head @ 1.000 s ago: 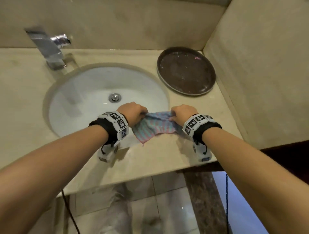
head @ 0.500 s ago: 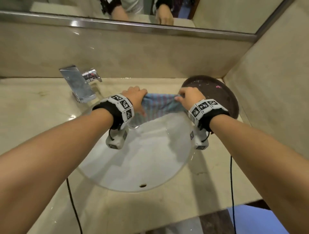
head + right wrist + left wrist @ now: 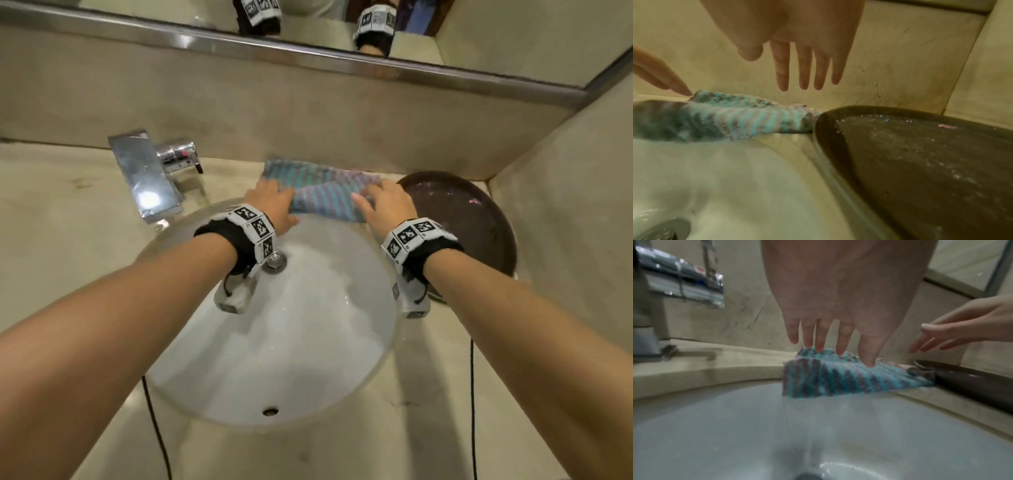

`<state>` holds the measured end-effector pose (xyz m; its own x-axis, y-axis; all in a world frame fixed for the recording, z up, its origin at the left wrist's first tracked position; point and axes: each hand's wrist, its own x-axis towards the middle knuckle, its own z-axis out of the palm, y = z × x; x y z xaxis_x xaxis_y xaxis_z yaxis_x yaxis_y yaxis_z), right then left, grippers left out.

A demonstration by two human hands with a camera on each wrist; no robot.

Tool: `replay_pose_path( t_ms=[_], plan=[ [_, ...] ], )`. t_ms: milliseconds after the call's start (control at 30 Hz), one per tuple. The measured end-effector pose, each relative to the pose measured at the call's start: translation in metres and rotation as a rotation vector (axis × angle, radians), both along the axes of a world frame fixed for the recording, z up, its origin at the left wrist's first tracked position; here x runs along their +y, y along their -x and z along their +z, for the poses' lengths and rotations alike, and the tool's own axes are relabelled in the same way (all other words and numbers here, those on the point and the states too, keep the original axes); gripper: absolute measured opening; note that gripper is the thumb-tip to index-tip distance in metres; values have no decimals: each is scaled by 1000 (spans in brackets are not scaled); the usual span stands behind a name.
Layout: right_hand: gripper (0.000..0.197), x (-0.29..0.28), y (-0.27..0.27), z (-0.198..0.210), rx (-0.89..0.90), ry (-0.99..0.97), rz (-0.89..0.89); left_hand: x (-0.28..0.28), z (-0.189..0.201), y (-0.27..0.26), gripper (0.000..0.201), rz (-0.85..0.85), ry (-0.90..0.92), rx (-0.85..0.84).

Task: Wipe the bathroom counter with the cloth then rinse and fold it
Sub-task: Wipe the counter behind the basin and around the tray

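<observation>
Left wrist view shows the left hand (image 3: pixel 840 293) grip spread, fingertips (image 3: pixel 867 361) pressing the striped cloth (image 3: pixel 840 379); the right hand (image 3: pixel 383 205) hovers spread just above its other end. The cloth lies folded along the worktop (image 3: pixel 68 222) behind the sink (image 3: pixel 370 342), long axis left-right, touching the brown tray (image 3: pixel 920 162). Only the right wrist view shows that hand off the cloth.

Drain (image 3: pixel 275 259) being partly hidden by left wrist band (image 3: pixel 255 229); tray (image 3: pixel 479 219) near rim being covered by right forearm (image 3: pixel 513 308); cloth (image 3: pixel 663 121) left end being blurred.
</observation>
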<state>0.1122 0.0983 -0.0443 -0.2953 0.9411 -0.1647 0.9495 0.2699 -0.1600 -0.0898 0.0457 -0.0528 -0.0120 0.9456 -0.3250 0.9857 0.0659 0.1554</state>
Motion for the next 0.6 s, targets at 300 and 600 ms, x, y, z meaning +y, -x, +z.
replay_pose_path(
  t_ms=[300,600],
  plan=[
    [63,24,8,-36,-114,221,146,33,-35,-22,66,-55,61,-100],
    [62,34,39,-41,-236,238,161,30,-55,-4,58,23,54,-93]
  ],
)
